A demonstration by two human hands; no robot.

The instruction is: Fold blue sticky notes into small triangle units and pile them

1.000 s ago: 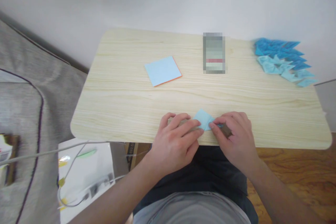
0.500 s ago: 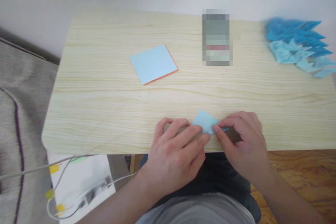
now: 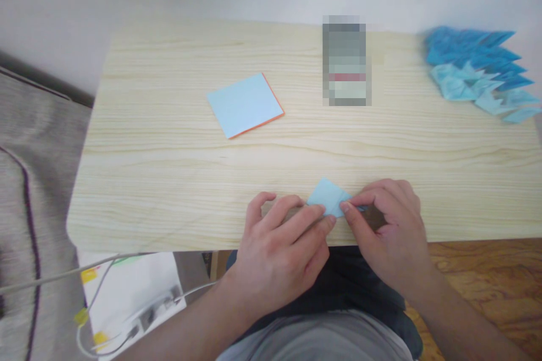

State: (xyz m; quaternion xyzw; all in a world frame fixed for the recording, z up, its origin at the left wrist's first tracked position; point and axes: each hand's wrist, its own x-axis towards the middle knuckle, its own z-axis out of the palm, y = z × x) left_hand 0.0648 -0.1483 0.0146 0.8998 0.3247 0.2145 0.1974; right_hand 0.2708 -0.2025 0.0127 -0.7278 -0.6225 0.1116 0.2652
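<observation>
A small folded piece of light blue origami paper [image 3: 325,194] lies near the front edge of the table, one corner pointing away from me. My left hand [image 3: 285,237] holds it down from the left, two bent fingertips pressed on its lower part and the other fingers spread to the side. At its right end, my right hand [image 3: 387,220] pinches the paper between thumb and forefinger. A narrow, darker blue bit of it shows beside that pinch. The fingers cover the lower edge.
A stack of square paper [image 3: 245,106], light blue on top with an orange edge, lies left of centre. Behind is a pixelated upright shape [image 3: 345,62]. Several folded blue paper pieces [image 3: 470,67] cluster at the back right. Cables and a power strip [image 3: 148,316] lie below the table's left side.
The view has shifted slightly, so things on the table appear a little further left. Both hands keep their places on the paper; the right fingers have barely moved.
</observation>
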